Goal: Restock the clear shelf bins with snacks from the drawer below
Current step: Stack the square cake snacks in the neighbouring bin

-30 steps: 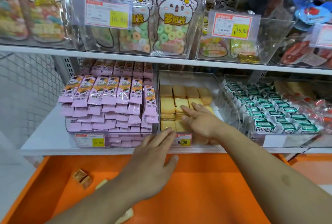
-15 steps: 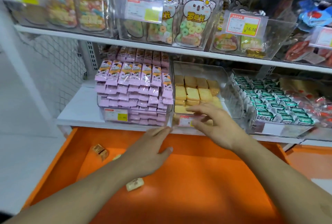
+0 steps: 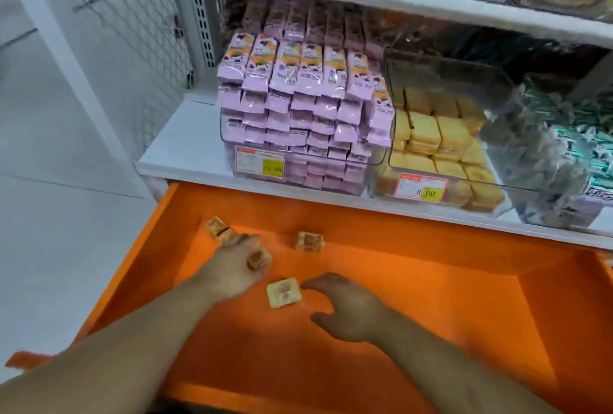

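Both hands down in open orange drawer (image 3: 431,281). Left hand (image 3: 232,271): fingers curled round small tan wrapped snack (image 3: 258,257), apparently gripped; grip partly blurred. Right hand (image 3: 348,307): spread, relaxed, holding nothing. Pale square wrapped snack (image 3: 284,292) lies flat just left of right fingertips, between hands; right hand nearer; no clear long axis. Two more tan packets (image 3: 217,229), (image 3: 309,241) beyond left hand. Clear bin of yellow square packets (image 3: 441,151) above, ahead of right hand. Packet print unreadable; right-side bins blurred.
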Demonstrator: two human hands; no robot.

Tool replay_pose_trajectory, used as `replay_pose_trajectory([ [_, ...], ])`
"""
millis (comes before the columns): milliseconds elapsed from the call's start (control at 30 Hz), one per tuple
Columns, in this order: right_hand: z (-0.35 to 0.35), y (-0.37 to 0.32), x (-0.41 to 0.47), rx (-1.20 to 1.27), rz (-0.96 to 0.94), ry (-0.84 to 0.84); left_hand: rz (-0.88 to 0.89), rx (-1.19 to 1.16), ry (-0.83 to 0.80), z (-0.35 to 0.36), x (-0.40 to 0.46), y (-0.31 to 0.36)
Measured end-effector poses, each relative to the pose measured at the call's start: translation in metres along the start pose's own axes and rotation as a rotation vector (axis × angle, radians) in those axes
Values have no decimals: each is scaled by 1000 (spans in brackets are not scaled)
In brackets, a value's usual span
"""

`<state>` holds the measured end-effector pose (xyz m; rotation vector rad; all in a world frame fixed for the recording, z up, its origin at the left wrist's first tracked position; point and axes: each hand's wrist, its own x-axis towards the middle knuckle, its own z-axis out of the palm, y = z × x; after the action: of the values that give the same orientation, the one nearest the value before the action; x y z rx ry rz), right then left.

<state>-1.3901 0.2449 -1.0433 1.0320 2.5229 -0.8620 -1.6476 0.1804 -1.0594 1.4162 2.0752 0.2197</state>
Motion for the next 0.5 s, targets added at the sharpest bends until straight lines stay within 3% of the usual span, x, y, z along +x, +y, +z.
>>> replay_pose_trajectory([
  [333,74,25,106,-34,-56,-46,-15,72,-99,73,85,-30],
  [500,96,40,109,-78,-51,1,-61,253,85,91,92,-38],
])
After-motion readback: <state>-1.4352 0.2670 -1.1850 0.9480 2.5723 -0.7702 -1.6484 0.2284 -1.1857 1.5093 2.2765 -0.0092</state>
